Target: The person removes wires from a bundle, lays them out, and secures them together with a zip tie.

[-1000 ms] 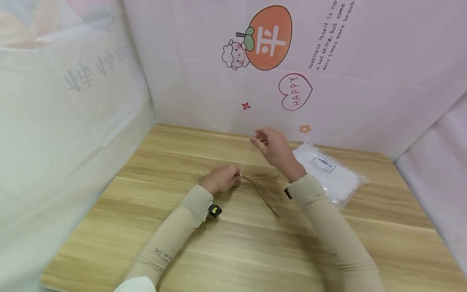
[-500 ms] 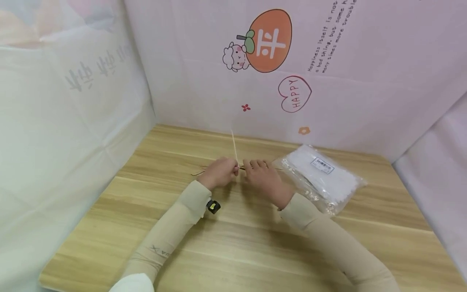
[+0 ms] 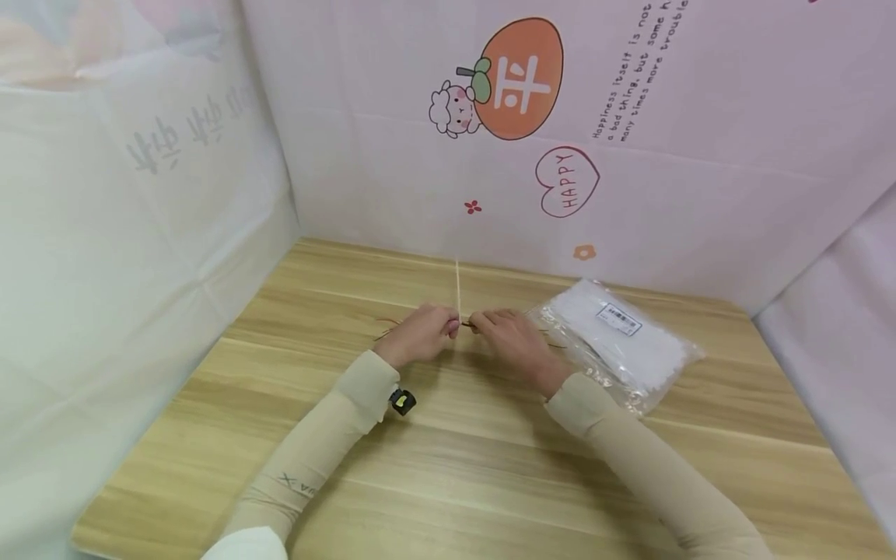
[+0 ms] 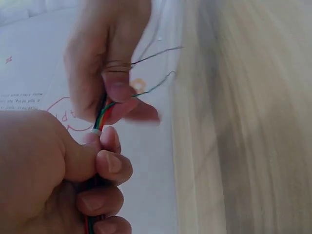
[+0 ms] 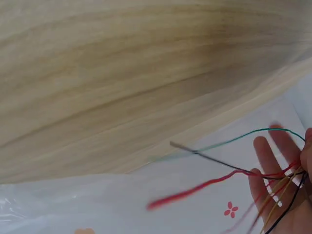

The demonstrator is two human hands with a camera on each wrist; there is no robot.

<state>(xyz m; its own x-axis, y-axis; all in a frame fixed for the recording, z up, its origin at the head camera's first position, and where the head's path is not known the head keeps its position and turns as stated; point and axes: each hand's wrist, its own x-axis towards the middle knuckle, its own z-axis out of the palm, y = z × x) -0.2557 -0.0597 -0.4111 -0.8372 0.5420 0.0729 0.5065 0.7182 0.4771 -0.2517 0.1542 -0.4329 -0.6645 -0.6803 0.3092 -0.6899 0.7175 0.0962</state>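
Note:
My left hand (image 3: 422,334) grips a bundle of thin coloured wires (image 4: 101,116) above the table's middle. A white cable tie (image 3: 458,289) stands up from the bundle beside the left fingertips, its tail pointing away from me. Its white band (image 4: 96,130) circles the wires just past the left thumb. Right of the tie, my right hand (image 3: 514,338) pinches the same bundle between thumb and fingers. Loose ends fan out past both hands; a red wire (image 5: 195,187) and a green wire (image 5: 243,136) show in the right wrist view.
A clear plastic bag (image 3: 623,334) of white contents, with a barcode label, lies right of the right hand. The wooden table (image 3: 462,482) meets a printed white cloth (image 3: 378,171) at the back. Further cloth hangs at both sides.
My right hand came down from the tie's raised side to the wires right of the tie, and has held there since. The left hand kept its grip.

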